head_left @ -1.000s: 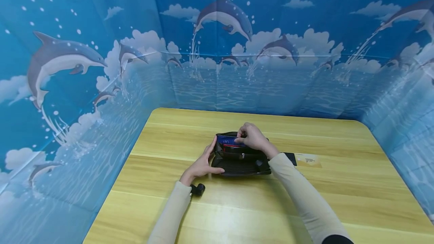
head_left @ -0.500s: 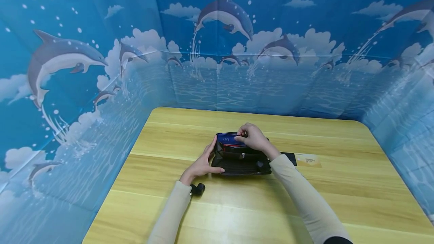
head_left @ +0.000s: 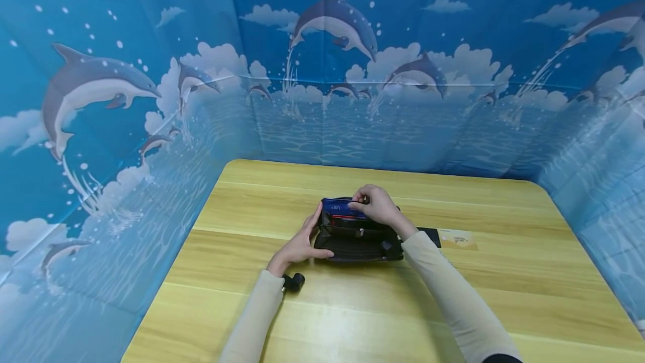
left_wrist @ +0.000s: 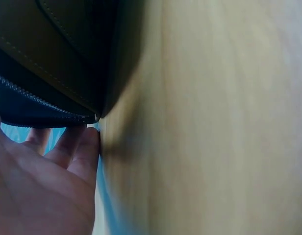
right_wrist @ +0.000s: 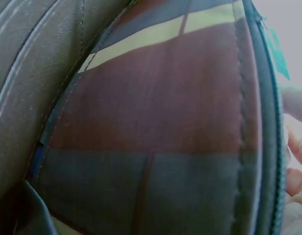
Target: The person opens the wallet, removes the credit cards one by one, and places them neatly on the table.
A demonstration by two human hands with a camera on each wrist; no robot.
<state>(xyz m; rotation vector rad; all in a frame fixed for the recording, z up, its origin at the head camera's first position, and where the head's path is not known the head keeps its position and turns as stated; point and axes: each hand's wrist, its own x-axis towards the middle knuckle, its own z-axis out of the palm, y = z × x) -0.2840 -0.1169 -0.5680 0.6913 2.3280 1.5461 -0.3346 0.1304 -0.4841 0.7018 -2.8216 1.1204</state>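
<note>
One black wallet (head_left: 355, 235) lies open near the middle of the wooden table (head_left: 504, 296), and much of it is covered by the hands working on it. A blue card (head_left: 339, 206) marked with pale letters stands half out of the far pocket; its right end is hidden under the right hand (head_left: 375, 206), whose curled fingers pinch the card's top edge. A red strip just below the card is too small to make out. The left hand (head_left: 302, 242) holds the wallet's left end, thumb along the near edge and fingers up its side.

The left wrist view shows what the head view cannot: the wallet's zipped corner (left_wrist: 67, 105) sitting against the fingertips (left_wrist: 80, 147), with bare wood beside it. The right wrist view is filled by the wallet's lining (right_wrist: 151, 127), dark red and grey panels with a pale band, all blurred; only a sliver of fingers (right_wrist: 295, 147) shows at the right edge.

Behind the right forearm, a dark flat item (head_left: 431, 235) and a tan card (head_left: 459, 238) lie on the table, partly cut off by the sleeve. A small black object (head_left: 294, 282) sits at the left wrist.
</note>
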